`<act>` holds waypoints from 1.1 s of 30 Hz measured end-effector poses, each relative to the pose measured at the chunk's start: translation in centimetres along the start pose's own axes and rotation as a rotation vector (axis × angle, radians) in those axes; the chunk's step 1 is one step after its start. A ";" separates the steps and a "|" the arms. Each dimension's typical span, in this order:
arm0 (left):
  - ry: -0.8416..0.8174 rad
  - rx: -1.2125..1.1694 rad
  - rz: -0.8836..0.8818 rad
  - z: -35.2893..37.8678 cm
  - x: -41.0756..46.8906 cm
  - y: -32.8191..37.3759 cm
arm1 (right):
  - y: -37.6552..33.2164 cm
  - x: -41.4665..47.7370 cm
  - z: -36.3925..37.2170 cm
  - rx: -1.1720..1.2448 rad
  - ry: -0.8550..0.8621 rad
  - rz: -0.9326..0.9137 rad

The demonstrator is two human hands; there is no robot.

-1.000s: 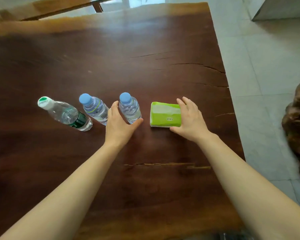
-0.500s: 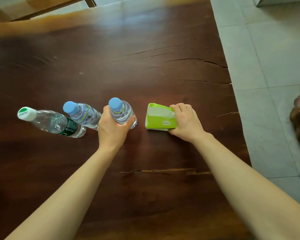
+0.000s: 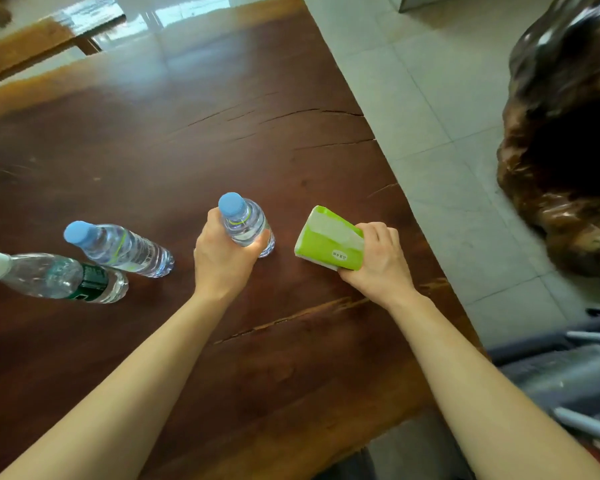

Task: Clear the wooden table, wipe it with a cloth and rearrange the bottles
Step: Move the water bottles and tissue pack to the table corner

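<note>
My left hand (image 3: 222, 261) is wrapped around a clear water bottle with a blue cap (image 3: 244, 221), upright on the dark wooden table (image 3: 194, 147). My right hand (image 3: 378, 261) grips a green and white tissue pack (image 3: 329, 242), tilted with its far end raised. A second blue-capped bottle (image 3: 118, 249) stands to the left. A bottle with a white cap and green label (image 3: 56, 277) stands at the left edge of view. I see no cloth.
The table's right edge (image 3: 413, 216) runs close beside my right hand, with pale floor tiles (image 3: 447, 98) beyond. A large dark carved wood piece (image 3: 568, 150) stands on the floor at the right. Grey fabric (image 3: 561, 372) lies at the lower right.
My left hand closed around the right blue-capped bottle. My right hand closed on the tissue pack and tilted it up. The view shifted toward the right.
</note>
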State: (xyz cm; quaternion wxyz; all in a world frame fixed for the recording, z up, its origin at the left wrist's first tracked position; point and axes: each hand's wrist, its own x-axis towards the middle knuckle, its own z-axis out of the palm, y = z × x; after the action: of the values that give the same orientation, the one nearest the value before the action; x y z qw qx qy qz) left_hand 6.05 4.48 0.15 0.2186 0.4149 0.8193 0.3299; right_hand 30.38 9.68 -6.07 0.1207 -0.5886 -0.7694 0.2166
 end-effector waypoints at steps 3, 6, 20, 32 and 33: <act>-0.081 -0.026 0.066 1.7 -1.2 2.1 | 2.3 -4.1 -1.0 -0.017 0.065 0.129; -0.188 -0.034 0.153 4.0 -2.6 4.3 | 4.6 -8.2 -1.8 -0.041 0.136 0.261; -0.505 -0.010 0.364 14.7 -8.2 11.8 | 10.2 -18.3 -2.1 -0.024 0.298 0.664; -0.537 0.034 0.329 17.6 -8.3 10.7 | 11.5 -18.8 -0.2 -0.045 0.240 0.674; -0.537 0.031 0.332 17.7 -8.2 10.7 | 11.6 -18.8 0.0 -0.047 0.236 0.674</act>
State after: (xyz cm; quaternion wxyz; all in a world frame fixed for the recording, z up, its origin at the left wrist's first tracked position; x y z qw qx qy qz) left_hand 27.60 8.74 -3.59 0.3638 0.6185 0.6584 0.2272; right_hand 45.51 -5.81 -10.28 0.1169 -0.8328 -0.5177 0.1572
